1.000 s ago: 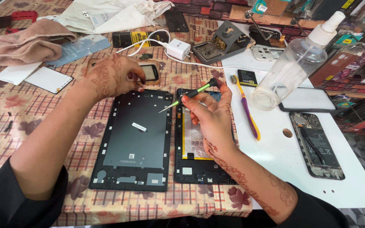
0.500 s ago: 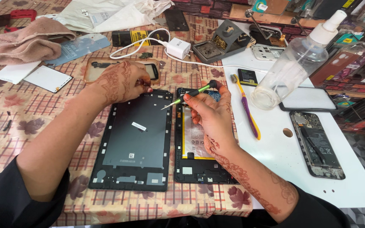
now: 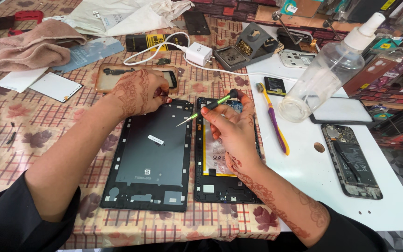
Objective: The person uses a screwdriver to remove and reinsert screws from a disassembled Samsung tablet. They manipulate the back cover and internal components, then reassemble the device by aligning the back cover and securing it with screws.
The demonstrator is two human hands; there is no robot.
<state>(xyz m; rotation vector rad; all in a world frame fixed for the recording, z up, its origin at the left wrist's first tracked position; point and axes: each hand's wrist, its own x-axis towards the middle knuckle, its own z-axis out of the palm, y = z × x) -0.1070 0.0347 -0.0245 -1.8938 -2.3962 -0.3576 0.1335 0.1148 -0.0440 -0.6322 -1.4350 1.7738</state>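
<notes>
Your right hand (image 3: 232, 128) pinches a green-handled screwdriver (image 3: 206, 108) between thumb and fingertips, its tip slanting down and left over the gap between the two halves of the opened tablet. The back cover (image 3: 152, 156) lies inside-up on the left; the tablet body (image 3: 225, 161), with its yellow-edged battery, sits just beside it under your wrist. Your left hand (image 3: 138, 93) is curled at the top edge of the cover, fingertips pressed together, though I cannot tell whether they hold anything as small as a screw.

Judging from this, you are working on fasteners near the upper edge. Keep the driver upright over the screw head before turning, not slanted as now, or the tip may slip and scratch the board. Rest the heel of your right hand on the frame for steadiness, clear of the battery. Keep anything small from the left fingertips on the white mat (image 3: 332, 186), not on the patterned cloth (image 3: 33, 135), where I expect it would be hard to find.
</notes>
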